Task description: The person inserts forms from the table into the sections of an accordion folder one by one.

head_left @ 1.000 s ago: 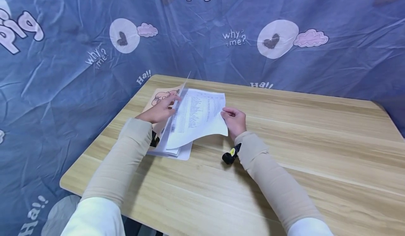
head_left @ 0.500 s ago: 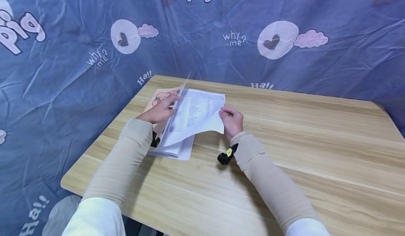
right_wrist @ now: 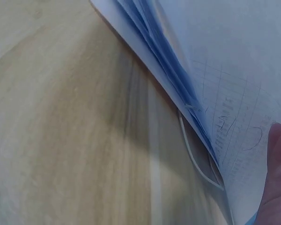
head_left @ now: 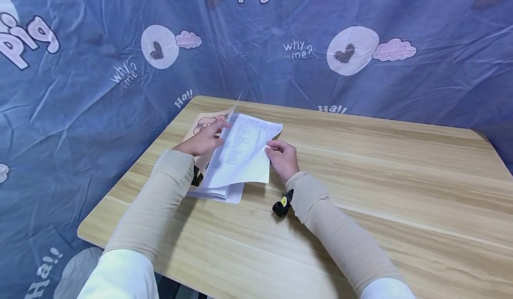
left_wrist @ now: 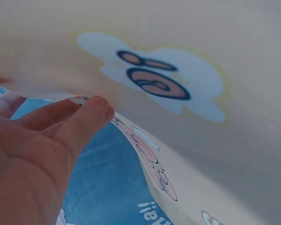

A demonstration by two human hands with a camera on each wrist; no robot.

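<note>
A folder with a peach cover printed with a cartoon pig lies on the table's left part, its cover lifted. My left hand holds the cover near its free edge, thumb apart from the other fingers; in the left wrist view the cover hangs over the hand. A printed sheet with a list in columns is raised over the folder's stack of papers. My right hand pinches the sheet's right edge, which curls at the fingertips. In the right wrist view the fingers lie against the sheet's printed side.
The wooden table extends far to the right. Behind and left of it hangs a blue printed cloth. Black wrist cameras sit at both cuffs, the right one low over the table.
My right hand has moved left and slightly down, bringing the sheet's right edge inward, so its upper right corner now curls. My left hand and the cover stay almost still.
</note>
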